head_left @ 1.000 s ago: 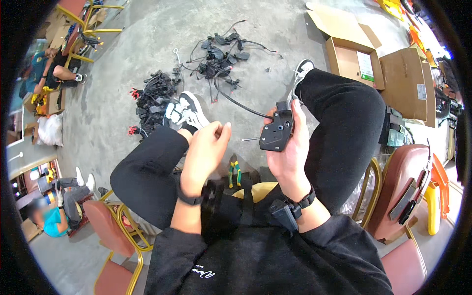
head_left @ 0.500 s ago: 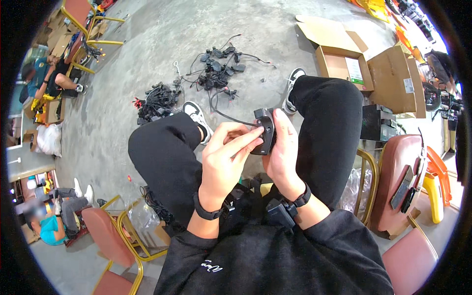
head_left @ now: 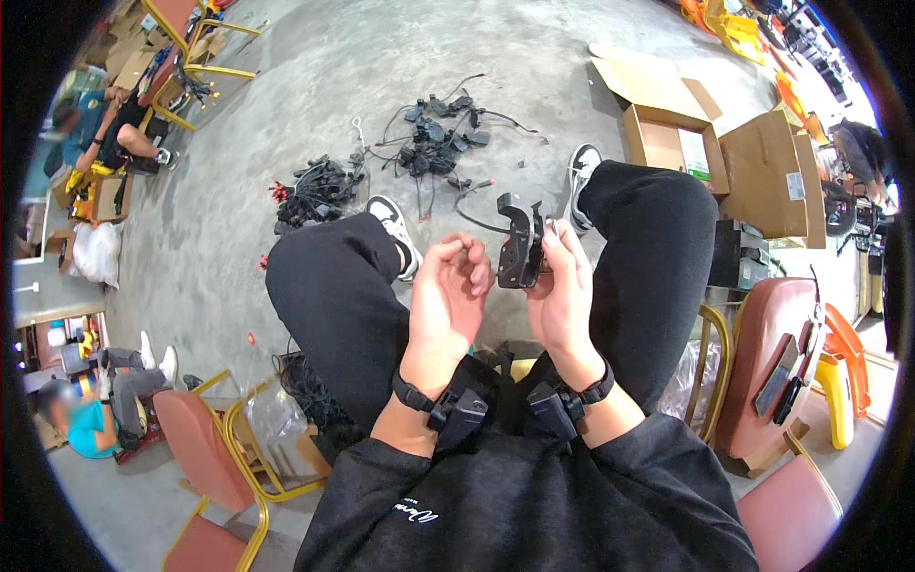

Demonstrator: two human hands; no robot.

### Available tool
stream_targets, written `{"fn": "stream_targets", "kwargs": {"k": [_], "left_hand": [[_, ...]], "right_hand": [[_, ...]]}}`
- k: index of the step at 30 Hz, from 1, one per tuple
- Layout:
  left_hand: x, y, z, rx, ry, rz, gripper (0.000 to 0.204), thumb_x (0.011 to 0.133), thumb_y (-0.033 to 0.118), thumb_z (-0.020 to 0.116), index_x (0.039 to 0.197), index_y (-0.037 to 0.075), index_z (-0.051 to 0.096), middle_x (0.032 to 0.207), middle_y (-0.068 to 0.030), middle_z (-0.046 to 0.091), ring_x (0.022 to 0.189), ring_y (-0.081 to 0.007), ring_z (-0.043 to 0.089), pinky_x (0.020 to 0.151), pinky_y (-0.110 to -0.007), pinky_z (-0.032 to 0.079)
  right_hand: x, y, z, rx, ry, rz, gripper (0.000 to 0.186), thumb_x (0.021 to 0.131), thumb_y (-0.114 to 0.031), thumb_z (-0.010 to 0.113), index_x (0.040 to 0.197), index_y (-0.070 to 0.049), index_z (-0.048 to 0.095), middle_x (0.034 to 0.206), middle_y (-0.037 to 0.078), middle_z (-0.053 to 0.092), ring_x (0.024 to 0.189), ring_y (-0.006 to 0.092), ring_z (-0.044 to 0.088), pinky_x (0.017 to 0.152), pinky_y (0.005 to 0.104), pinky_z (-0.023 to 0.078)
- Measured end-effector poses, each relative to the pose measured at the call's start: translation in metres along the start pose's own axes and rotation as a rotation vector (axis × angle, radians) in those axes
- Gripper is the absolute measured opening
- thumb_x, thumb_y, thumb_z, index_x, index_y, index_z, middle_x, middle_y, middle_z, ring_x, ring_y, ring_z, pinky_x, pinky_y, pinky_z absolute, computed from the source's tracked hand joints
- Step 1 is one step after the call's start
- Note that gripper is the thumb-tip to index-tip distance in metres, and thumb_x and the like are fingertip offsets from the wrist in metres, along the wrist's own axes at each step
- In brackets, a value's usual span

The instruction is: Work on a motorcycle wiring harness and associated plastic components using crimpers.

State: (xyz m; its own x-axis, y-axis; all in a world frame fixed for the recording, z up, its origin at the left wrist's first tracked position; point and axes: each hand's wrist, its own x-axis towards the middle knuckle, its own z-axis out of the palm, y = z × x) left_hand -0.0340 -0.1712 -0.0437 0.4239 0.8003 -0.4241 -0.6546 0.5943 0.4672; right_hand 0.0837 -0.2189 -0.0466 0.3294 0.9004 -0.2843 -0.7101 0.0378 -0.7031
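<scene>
My right hand (head_left: 562, 303) grips a black handlebar-control-like part (head_left: 520, 250) by its right side, above my lap. The part has a curved hook or clamp end at the top and small holes in its flat lower face. From its left side a thin black cable (head_left: 480, 223) runs off toward the floor, ending near a red-tipped connector. Just left of the part, apart from it, my left hand (head_left: 448, 300) is closed with its fingers curled and thumb tip against them. Whatever is in that pinch, if anything, is too small to make out.
Two heaps of black cabled parts, a loose one (head_left: 437, 133) and a bundled one (head_left: 319, 194), lie on the concrete floor ahead. At right stand an open cardboard box (head_left: 658, 135), a black case (head_left: 739, 250) and a padded chair (head_left: 762, 367). Two people sit at far left.
My left hand has let go of the part and drawn back left, fingers curling. My right hand now holds the part alone, turned so its hooked end and holed face show.
</scene>
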Motion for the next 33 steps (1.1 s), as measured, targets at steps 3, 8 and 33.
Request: {"fn": "stream_targets", "kwargs": {"k": [3,8,33], "left_hand": [[-0.001,0.003,-0.001,-0.196,0.022,-0.134,0.013,0.084,0.018,0.042,0.081,0.006,0.045,0.07,-0.0036,0.045,0.058,-0.0145,0.041,0.054,-0.025,0.034],[-0.004,0.009,-0.005,-0.349,-0.18,-0.246,0.017,0.087,0.021,0.041,0.075,0.007,0.043,0.067,-0.0003,0.039,0.059,-0.0125,0.041,0.053,-0.025,0.035],[-0.019,0.001,0.023,0.015,-0.026,0.085,0.018,0.094,0.024,0.049,0.085,0.009,0.049,0.08,0.0034,0.05,0.075,-0.0065,0.048,0.07,-0.022,0.039]], "right_hand": [[-0.004,0.003,0.009,-0.177,0.021,-0.159,0.007,0.093,-0.014,0.045,0.089,-0.007,0.045,0.077,-0.004,0.044,0.062,0.0026,0.04,0.054,0.0172,0.033],[-0.008,0.0,0.011,-0.256,-0.105,-0.297,0.005,0.091,-0.008,0.048,0.091,-0.005,0.043,0.09,-0.001,0.041,0.076,0.0045,0.037,0.069,0.0186,0.033],[-0.014,0.01,0.011,-0.301,-0.189,-0.366,0.022,0.087,-0.009,0.059,0.101,-0.003,0.043,0.109,0.009,0.046,0.092,0.0112,0.048,0.083,0.0248,0.04]]}}
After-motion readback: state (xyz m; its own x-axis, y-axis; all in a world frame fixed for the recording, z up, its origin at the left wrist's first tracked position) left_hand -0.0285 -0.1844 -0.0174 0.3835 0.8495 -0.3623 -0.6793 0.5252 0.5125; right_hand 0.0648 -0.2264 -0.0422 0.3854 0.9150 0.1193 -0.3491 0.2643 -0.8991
